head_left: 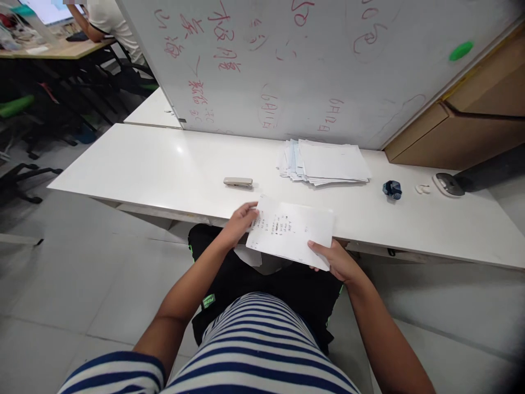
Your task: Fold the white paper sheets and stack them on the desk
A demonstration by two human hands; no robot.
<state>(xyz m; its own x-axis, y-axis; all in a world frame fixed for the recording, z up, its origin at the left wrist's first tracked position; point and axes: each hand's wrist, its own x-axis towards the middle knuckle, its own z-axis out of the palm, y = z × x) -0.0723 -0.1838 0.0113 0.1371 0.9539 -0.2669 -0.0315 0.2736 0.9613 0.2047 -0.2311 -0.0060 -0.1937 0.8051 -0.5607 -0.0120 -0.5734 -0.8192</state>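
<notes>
Both hands hold a few white printed sheets of paper over the desk's front edge, above my lap. My left hand pinches the sheets at their left edge. At the lower right corner my right hand grips them, thumb on top and fingers beneath. A light grey stapler lies on the desk just beyond my left hand. Farther back, against the whiteboard, rests an uneven stack of papers.
The white desk runs across the view. A whiteboard with red writing stands at its back. To the right lie a dark blue object, a small white item and a computer mouse, near cardboard boxes. A person sits at the far left.
</notes>
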